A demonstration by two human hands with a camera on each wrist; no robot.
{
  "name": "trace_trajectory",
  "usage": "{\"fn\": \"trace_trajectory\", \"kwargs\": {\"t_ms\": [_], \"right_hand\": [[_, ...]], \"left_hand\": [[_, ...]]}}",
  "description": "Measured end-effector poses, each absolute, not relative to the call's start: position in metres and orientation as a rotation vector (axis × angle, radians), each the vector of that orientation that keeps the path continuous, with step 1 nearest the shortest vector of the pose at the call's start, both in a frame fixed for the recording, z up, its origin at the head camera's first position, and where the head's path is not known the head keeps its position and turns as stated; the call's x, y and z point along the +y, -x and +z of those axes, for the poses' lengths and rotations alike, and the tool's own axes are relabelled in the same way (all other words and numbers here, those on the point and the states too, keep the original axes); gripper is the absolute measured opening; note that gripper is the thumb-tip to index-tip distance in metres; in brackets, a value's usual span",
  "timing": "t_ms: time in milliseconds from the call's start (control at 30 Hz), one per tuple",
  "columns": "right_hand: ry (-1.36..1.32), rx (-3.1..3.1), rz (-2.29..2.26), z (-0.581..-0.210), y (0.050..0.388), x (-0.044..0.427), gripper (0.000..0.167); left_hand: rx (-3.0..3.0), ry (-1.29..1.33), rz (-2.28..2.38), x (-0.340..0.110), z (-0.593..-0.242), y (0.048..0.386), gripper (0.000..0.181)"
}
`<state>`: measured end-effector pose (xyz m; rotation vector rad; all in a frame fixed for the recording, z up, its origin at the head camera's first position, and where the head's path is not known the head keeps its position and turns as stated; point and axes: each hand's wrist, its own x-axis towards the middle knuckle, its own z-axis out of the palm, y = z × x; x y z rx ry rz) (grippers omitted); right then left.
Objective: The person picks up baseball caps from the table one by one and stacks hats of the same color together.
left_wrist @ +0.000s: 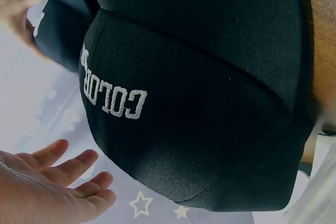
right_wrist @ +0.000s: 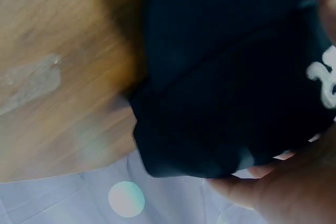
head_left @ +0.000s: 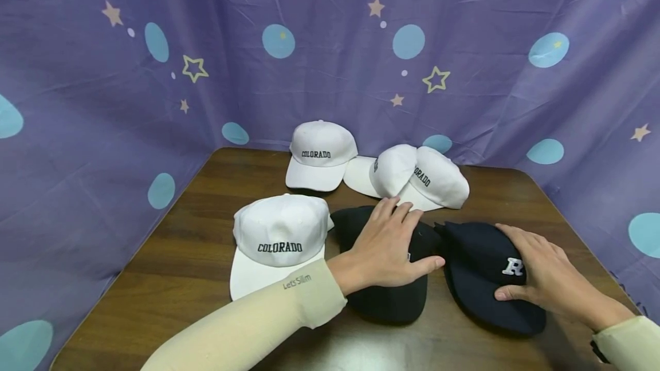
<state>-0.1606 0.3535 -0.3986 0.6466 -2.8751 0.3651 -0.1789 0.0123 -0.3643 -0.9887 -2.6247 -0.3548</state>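
A black baseball cap [head_left: 389, 305] lies on the table near the middle, its white lettering partly readable in the left wrist view [left_wrist: 210, 103]. Over its crown reaches my left hand [head_left: 387, 245], fingers extended and thumb out to the side; the left wrist view shows these fingers apart from the crown. To the right, a navy baseball cap [head_left: 479, 256] bears a white "R" on its front. My right hand [head_left: 549, 271] holds that cap by the crown, thumb at the front and fingers over the top and back. Some of its fingertips are hidden behind the cap.
A white COLORADO cap [head_left: 289, 222] sits left of the black one. Farther back stands another white cap [head_left: 322, 142], beside two overlapping white caps [head_left: 397, 165] [head_left: 443, 179]. A purple patterned curtain [head_left: 330, 85] hangs behind the wooden table [head_left: 170, 285].
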Motion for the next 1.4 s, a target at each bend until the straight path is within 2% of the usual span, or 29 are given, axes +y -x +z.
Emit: {"fn": "trace_trajectory", "kwargs": {"t_ms": [467, 733, 867, 1200, 1400], "right_hand": [[-0.641, -2.894, 0.290, -0.397, 0.166, 0.349, 0.141], [-0.659, -2.799, 0.364, -0.393, 0.165, 0.352, 0.137], [-0.652, -2.781, 0.401, -0.388, 0.164, 0.349, 0.127], [-0.645, -2.670, 0.473, -0.383, 0.164, 0.329, 0.085], [-0.649, -2.616, 0.550, -0.378, 0.164, 0.314, 0.072]], "left_hand": [[-2.633, 0.972, -0.346, 0.005, -0.364, 0.179, 0.084], [-2.649, 0.944, -0.337, -0.001, -0.360, 0.181, 0.089], [-2.651, 0.926, -0.354, -0.007, -0.358, 0.181, 0.087], [-2.680, 0.881, -0.422, -0.025, -0.360, 0.184, 0.084], [-2.702, 0.840, -0.436, -0.036, -0.358, 0.185, 0.083]]}}
